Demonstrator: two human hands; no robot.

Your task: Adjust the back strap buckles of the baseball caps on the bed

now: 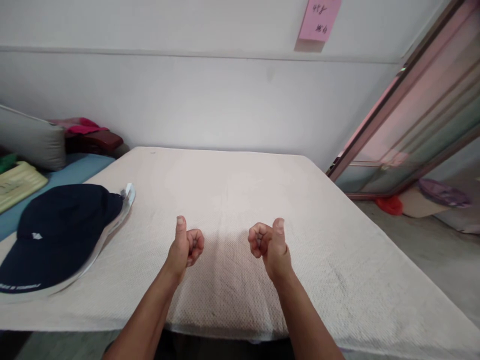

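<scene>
My left hand (185, 247) is held over the middle of the cloth-covered table (225, 190), thumb pointing up and the other fingers curled in. Facing it, my right hand (270, 247) makes the same shape, its fingers curled and its thumb raised. Both hands are closed with nothing in them, and a gap of bare cloth lies between them. To the left, a navy blue cap (63, 225) rests on the table, on top of something with a white brim edge. My left hand is the one nearer to the cap, well apart from it.
A white wall (225, 100) with a pink note (320, 20) stands behind the table. A grey cushion (33, 137), a yellow basket (22, 182) and red cloth (84, 126) are at the far left. On the right are a glass sliding door (408, 115) and bags on the floor.
</scene>
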